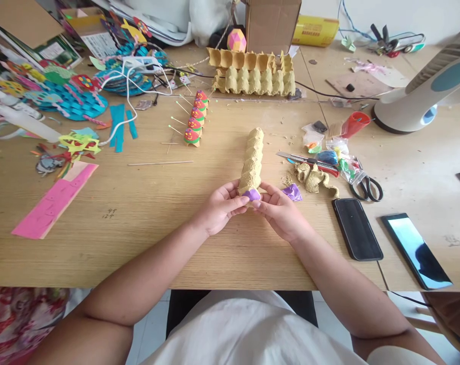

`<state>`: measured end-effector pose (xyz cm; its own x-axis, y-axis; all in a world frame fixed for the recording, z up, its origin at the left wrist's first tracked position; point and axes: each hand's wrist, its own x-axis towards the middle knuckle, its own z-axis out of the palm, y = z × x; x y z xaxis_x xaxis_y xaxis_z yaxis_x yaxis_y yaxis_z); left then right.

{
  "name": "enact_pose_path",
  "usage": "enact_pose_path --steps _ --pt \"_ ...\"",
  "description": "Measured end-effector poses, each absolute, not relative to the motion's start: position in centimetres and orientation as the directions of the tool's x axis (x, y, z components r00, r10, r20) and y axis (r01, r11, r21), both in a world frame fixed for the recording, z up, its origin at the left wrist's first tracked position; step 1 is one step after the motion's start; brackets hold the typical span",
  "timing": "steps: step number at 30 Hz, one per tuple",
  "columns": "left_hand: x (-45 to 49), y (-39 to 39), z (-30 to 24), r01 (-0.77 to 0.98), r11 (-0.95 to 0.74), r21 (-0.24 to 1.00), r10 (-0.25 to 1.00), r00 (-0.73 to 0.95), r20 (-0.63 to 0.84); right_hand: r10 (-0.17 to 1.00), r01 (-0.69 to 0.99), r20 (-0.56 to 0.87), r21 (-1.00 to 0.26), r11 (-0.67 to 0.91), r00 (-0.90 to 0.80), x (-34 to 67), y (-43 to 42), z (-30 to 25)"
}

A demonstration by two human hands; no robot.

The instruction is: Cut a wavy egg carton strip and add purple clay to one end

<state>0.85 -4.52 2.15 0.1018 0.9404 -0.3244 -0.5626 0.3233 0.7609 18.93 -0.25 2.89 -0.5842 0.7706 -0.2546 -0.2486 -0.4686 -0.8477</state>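
Observation:
A strip of tan egg carton cups (253, 157) lies lengthwise on the table, its near end between my two hands. Purple modelling clay (251, 194) covers part of the nearest cup. My left hand (225, 205) grips that end from the left, its thumb on the clay. From the right my right hand (278, 209) holds the same end, thumb and fingers also at the clay. Just beyond my right hand lies a purple packet (292, 192). Further off to the left stands a painted red and green egg carton caterpillar (195, 119) with pins along its side.
Right of the strip are a utility knife (309, 161), torn carton scraps (314, 178), scissors (366, 188) and two phones (358, 229). Egg cartons (254, 81) stand at the back. A pink strip (57, 200) and a thin stick (160, 163) lie left.

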Motion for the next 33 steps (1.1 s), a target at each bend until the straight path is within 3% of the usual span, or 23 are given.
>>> enact_pose_path --steps 12,19,27,33 --pt "0.93 -4.7 1.98 -0.587 0.305 0.75 0.952 0.167 -0.256 0.82 -0.274 -0.27 -0.85 -0.449 -0.505 19.1 -0.03 3.03" --pt "1.24 -4.75 1.67 -0.517 0.303 0.801 0.948 0.074 -0.311 0.818 -0.274 -0.255 -0.855 -0.44 -0.515 18.75 -0.22 3.1" --pt "1.26 -4.85 1.87 -0.524 0.291 0.801 0.953 0.088 -0.288 0.818 -0.263 -0.242 -0.867 -0.424 -0.521 18.85 -0.22 3.04" --pt "1.11 -4.84 2.14 -0.582 0.27 0.767 0.961 0.112 -0.254 0.788 -0.315 -0.269 -0.808 -0.497 -0.554 19.09 -0.24 3.34"
